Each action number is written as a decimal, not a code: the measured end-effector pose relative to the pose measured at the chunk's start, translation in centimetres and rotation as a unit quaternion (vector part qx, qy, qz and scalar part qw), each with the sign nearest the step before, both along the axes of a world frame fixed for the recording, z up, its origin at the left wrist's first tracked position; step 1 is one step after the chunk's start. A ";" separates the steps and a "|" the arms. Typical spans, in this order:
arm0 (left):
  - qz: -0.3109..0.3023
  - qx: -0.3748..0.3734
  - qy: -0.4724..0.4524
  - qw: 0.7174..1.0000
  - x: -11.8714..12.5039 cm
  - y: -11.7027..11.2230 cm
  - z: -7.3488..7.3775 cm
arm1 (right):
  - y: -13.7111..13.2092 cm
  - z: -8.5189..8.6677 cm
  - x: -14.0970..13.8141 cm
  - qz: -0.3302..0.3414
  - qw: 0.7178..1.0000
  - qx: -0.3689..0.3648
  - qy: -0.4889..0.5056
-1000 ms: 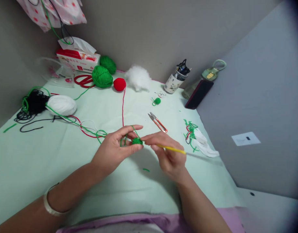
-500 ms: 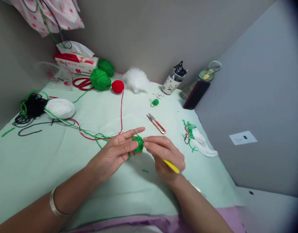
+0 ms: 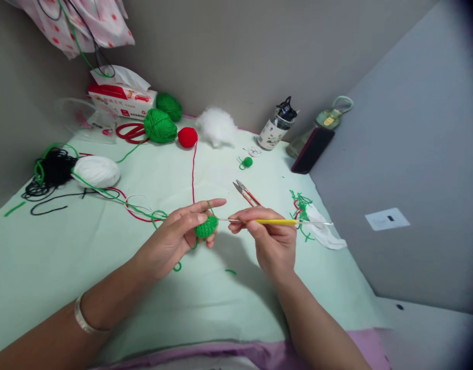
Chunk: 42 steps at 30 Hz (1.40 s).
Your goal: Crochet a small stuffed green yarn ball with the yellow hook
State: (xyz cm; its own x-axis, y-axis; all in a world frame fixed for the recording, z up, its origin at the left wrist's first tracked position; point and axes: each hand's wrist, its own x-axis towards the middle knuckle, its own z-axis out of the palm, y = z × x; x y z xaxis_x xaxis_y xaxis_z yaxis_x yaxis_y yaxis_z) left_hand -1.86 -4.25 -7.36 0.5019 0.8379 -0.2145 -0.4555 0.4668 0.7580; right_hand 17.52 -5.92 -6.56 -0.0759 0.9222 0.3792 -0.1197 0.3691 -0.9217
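Note:
My left hand point(image 3: 178, 235) pinches a small round green crochet piece point(image 3: 206, 226) between thumb and fingers, with the green working yarn point(image 3: 144, 209) looped over its index finger and trailing left across the table. My right hand point(image 3: 270, 236) is closed on a yellow-handled crochet hook point(image 3: 275, 222), held level, its metal tip touching the green piece. Both hands hover just above the pale green table cover point(image 3: 105, 257).
Orange thread snips point(image 3: 247, 193) lie just beyond the hands. Green yarn scraps on white cloth point(image 3: 311, 218) are at the right. Green yarn balls point(image 3: 160, 125), a red ball point(image 3: 187, 137), white stuffing point(image 3: 216, 126), white yarn point(image 3: 96, 171), black yarn point(image 3: 53, 167), tissue box point(image 3: 123, 98), jar point(image 3: 275, 131) and phone point(image 3: 312, 149) line the back.
My right hand has drawn the hook back and levelled it, so its yellow handle now points right. The green piece has turned slightly in my left fingers.

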 end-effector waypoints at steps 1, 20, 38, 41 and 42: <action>-0.007 -0.001 -0.008 1.000 0.0 0.0 0.0 | 0.0 0.0 0.0 0.009 1.000 -0.016 0.012; -0.007 0.047 0.045 0.998 -0.2 0.3 0.1 | 0.9 0.5 0.0 0.011 0.981 -0.165 0.105; -0.009 0.071 0.064 0.995 0.5 -0.3 0.1 | 0.3 -0.3 -0.7 0.000 1.000 0.003 -0.014; -0.010 0.103 0.097 0.990 0.7 -0.5 -0.3 | 0.1 -0.4 -0.9 -0.025 0.997 0.038 -0.064; -0.007 0.110 0.111 0.988 0.7 -0.5 -0.4 | 0.1 -0.4 -0.8 -0.035 0.996 0.035 -0.072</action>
